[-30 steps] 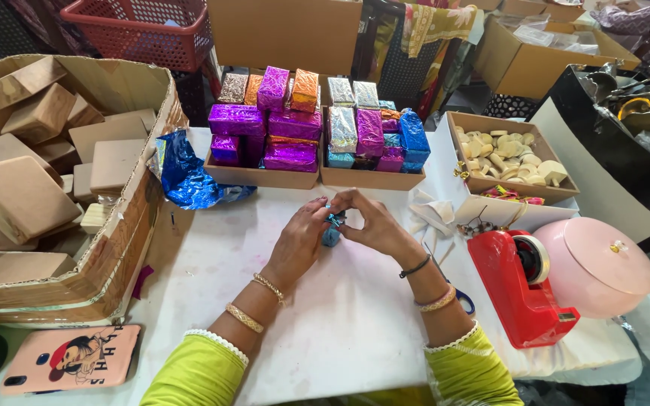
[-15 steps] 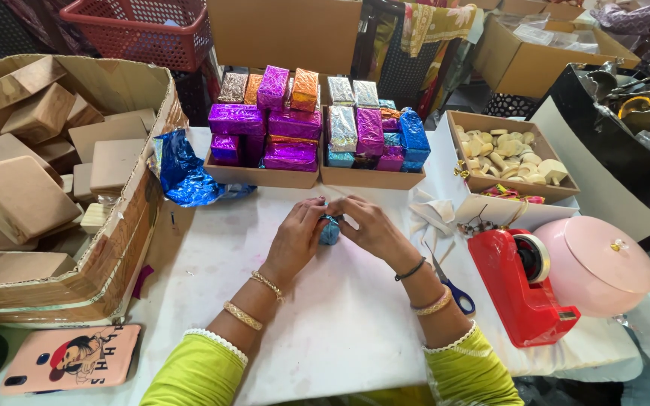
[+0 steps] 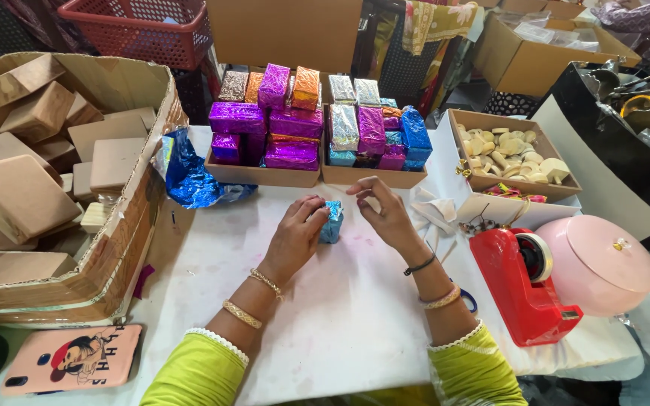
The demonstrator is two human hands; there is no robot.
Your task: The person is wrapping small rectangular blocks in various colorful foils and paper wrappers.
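Fingers of the left hand [image 3: 299, 229] are pinching a small blue foil-wrapped box [image 3: 332, 221] standing on the desk [image 3: 355, 316], while the right hand [image 3: 384, 213] is hovering loosely curled just beside it, apart.

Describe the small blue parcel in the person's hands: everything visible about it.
The small blue foil-wrapped parcel is a little block covered in shiny, crinkled light-blue foil. It stands on the white table, just in front of the trays of wrapped parcels. The left hand grips its left side, fingers curled over the top. The right hand hovers beside it with fingers spread, apparently not touching. Its underside and left face are hidden.
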